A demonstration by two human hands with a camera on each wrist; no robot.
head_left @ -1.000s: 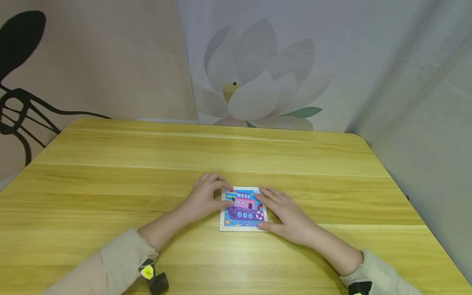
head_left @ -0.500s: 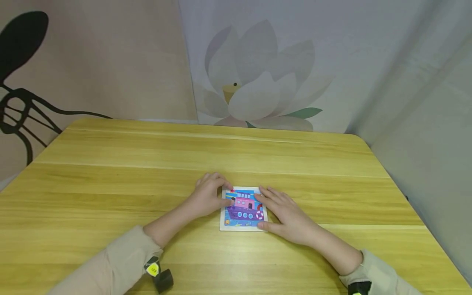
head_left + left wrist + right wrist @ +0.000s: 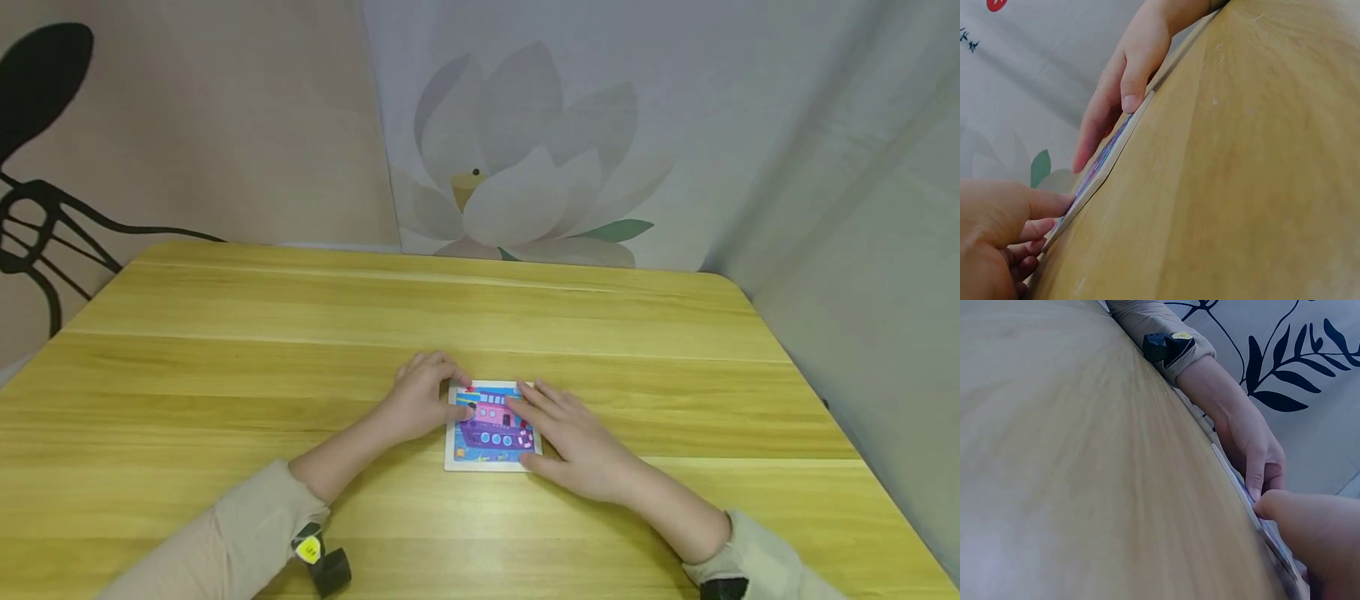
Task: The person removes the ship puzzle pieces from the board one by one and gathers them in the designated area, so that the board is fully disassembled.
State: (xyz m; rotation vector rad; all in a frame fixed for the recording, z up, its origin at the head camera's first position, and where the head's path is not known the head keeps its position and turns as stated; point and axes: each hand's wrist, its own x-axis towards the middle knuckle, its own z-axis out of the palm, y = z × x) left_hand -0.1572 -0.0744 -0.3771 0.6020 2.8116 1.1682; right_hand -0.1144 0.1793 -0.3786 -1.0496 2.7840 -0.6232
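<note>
Boat picture (image 3: 487, 437), right grip (image 3: 573, 446) overlapping its edge, wooden table (image 3: 300, 367), flower-printed backdrop (image 3: 517, 125)

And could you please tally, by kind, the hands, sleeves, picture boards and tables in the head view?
Left hand and right hand: 2 hands
Left sleeve and right sleeve: 2 sleeves
Picture board: 1
Table: 1
Total: 6
</note>
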